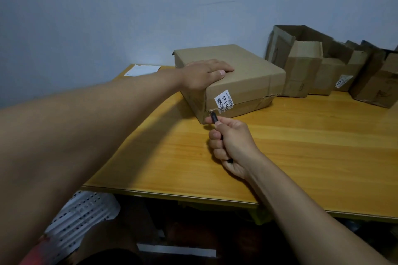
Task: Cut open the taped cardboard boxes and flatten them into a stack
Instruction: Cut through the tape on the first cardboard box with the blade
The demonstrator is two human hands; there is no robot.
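A flat, taped cardboard box (247, 71) with a white shipping label (224, 101) lies on the yellow wooden table (301, 146). My left hand (204, 73) presses flat on the box's top near its front left corner, fingers spread over the edge. My right hand (232, 146) is clenched around a black-handled cutter (213, 118). Its tip touches the taped seam at the box's front corner, just left of the label. Most of the handle is hidden in my fist.
Several opened cardboard boxes (305, 66) stand in a row along the wall at the back right. A flat piece of cardboard with a white sheet (142, 70) lies at the table's far left corner. A white perforated basket (84, 215) sits below the table's front edge.
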